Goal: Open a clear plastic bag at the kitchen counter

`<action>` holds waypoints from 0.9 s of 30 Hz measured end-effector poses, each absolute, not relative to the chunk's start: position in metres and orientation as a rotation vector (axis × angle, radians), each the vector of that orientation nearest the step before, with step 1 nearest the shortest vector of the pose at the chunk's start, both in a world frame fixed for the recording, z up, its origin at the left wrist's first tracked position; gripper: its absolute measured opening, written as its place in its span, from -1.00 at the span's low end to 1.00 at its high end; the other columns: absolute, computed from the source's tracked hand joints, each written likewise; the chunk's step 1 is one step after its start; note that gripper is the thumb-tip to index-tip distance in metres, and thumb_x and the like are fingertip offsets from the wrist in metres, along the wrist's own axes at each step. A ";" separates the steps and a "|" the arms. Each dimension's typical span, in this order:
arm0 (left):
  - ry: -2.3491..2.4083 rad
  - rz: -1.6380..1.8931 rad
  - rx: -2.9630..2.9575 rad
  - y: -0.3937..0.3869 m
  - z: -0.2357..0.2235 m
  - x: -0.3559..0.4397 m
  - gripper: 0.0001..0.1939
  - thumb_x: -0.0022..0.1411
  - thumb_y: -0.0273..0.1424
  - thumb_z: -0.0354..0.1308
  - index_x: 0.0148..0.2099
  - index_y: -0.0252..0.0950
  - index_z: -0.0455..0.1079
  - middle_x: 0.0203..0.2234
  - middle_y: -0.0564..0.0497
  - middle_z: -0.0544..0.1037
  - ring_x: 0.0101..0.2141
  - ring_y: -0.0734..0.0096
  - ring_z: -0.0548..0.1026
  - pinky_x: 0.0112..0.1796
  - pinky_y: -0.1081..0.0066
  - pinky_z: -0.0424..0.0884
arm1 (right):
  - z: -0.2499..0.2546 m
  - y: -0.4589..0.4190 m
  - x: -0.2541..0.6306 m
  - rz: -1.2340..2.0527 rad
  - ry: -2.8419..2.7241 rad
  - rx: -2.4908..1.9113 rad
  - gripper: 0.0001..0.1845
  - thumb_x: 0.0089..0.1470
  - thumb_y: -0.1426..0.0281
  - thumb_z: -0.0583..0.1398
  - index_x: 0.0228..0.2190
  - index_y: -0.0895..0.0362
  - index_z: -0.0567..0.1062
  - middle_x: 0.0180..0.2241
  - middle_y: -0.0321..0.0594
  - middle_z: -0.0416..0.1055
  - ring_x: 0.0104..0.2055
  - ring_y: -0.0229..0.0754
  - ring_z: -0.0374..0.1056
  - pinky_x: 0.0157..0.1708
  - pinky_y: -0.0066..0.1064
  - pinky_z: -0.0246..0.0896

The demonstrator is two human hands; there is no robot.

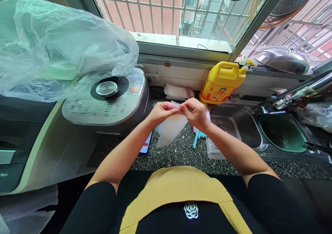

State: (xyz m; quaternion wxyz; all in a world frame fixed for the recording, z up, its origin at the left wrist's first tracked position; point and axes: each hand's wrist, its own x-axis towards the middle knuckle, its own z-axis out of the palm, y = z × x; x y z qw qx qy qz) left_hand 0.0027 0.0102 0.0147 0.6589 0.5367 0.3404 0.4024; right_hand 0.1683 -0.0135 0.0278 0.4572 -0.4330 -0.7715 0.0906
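Left hand (pixel 161 112) | right hand (pixel 195 113) — fingers of both pinch the pink-edged top of a clear plastic bag (pixel 171 128) | above the speckled counter (pixel 181 154) | rice cooker (pixel 107 97) left, yellow detergent jug (pixel 220 83) behind.

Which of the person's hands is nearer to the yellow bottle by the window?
Right. The right hand is just below the yellow bottle, close to its base; the left hand is farther off to the left. Both pinch a small clear plastic bag.
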 end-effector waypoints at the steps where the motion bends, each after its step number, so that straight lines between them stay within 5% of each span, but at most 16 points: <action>1: 0.768 0.910 1.217 0.011 0.014 0.003 -0.64 -0.22 -0.21 0.41 -0.39 -0.37 0.53 -0.47 -0.03 0.61 -0.43 0.40 0.51 -0.35 0.40 0.41 | 0.026 -0.013 0.167 0.211 -1.886 -1.069 -0.75 0.10 0.41 0.11 -0.59 0.14 0.40 -0.60 -0.26 0.34 -0.48 -0.24 0.21 -0.43 -0.38 0.12; 18: 0.732 0.966 1.229 0.010 0.013 0.007 -0.59 -0.14 -0.08 0.33 -0.39 -0.34 0.53 -0.49 0.01 0.59 -0.43 0.44 0.48 -0.32 0.44 0.38 | 0.032 -0.015 0.172 0.132 -1.845 -1.053 -0.75 0.11 0.41 0.10 -0.59 0.12 0.37 -0.58 -0.26 0.35 -0.48 -0.25 0.22 -0.41 -0.37 0.16; 27: 0.702 0.916 1.037 0.006 0.011 0.004 -0.61 -0.22 -0.13 0.39 -0.42 -0.35 0.53 -0.54 0.02 0.59 -0.49 0.45 0.49 -0.36 0.44 0.40 | 0.035 -0.018 0.168 0.395 -1.793 -1.125 -0.74 0.09 0.36 0.10 -0.60 0.15 0.38 -0.56 -0.26 0.36 -0.47 -0.28 0.23 -0.43 -0.41 0.15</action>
